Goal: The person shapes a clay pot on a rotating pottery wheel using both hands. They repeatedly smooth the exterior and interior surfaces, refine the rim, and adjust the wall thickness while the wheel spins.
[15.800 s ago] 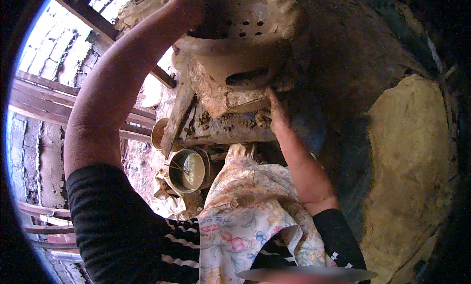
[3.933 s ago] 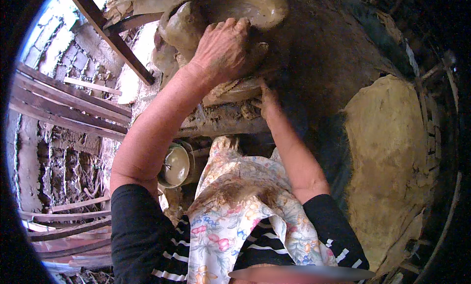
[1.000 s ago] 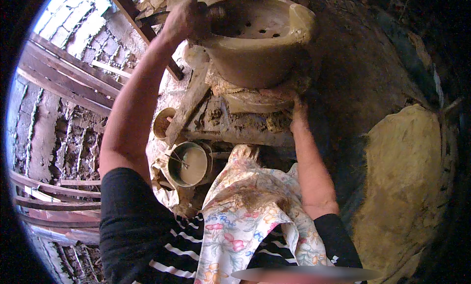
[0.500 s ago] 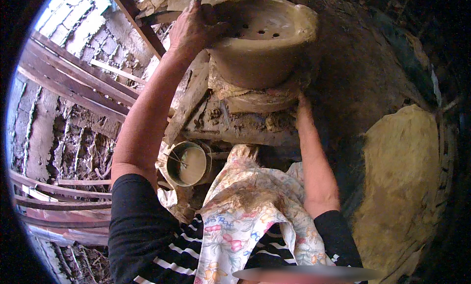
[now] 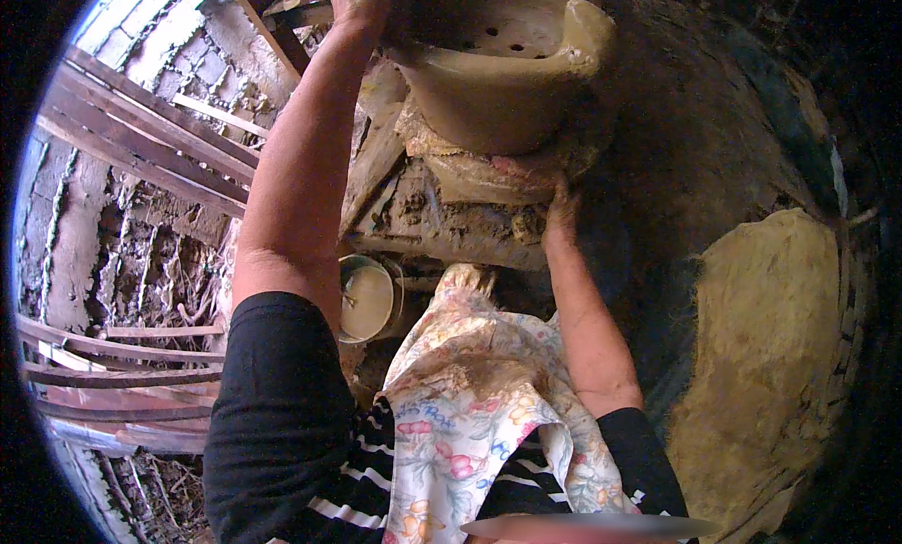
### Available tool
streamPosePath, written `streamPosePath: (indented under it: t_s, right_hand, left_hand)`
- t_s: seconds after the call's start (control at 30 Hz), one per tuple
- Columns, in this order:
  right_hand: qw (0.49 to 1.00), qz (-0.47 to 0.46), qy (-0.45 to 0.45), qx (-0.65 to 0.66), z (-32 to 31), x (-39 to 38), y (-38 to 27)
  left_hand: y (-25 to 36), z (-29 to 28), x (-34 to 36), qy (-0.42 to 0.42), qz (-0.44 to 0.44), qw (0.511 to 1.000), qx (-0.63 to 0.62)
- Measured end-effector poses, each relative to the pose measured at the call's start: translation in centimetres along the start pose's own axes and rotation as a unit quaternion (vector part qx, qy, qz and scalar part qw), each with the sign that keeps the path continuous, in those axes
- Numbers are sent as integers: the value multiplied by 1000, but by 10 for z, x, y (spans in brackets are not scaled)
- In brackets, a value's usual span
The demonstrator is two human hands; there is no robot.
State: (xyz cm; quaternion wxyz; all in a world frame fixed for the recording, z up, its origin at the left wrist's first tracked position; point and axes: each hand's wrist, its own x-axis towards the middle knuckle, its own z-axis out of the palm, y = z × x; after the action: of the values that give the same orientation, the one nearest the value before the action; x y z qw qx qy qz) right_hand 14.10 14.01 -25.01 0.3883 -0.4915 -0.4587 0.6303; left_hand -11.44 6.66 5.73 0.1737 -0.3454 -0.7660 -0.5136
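Observation:
A wet brown clay pot (image 5: 498,98) stands upright at the top of the view, with holes in its floor and a raised lump of clay (image 5: 589,32) on its right rim. It rests on a rough, cloth-edged round base (image 5: 489,179). My left hand (image 5: 362,1) is at the pot's left rim; the top edge of the picture cuts it off and its fingers are hidden. Low on the right, my right hand (image 5: 562,206) touches the side of the base below the pot, its fingers lost in shadow.
A bucket of cloudy liquid (image 5: 366,302) with a thin stick in it stands left of my apron-covered lap (image 5: 470,375). Wooden slats (image 5: 150,131) and a block wall (image 5: 141,55) are at left. A tan sack (image 5: 761,375) lies at right.
My left hand has moved farther up, partly out of the picture. My right hand has shifted slightly left along the base. The pot sits higher in view, with fewer floor holes showing.

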Motion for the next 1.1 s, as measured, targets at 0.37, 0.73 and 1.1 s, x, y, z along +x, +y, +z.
streamPosePath:
  t_s: [0.37, 0.73, 1.1]
  right_hand:
    - [995, -26, -74, 66, -7, 5, -14]
    - [995, 54, -57, 56, -2, -25, -67]
    - [985, 53, -145, 81, -11, -17, -74]
  left_hand:
    - [-138, -30, -40, -89, -60, 990, 95]
    - [-265, -25, -291, -257, -69, 961, 70]
    - [-33, -61, -121, -84, 142, 963, -213]
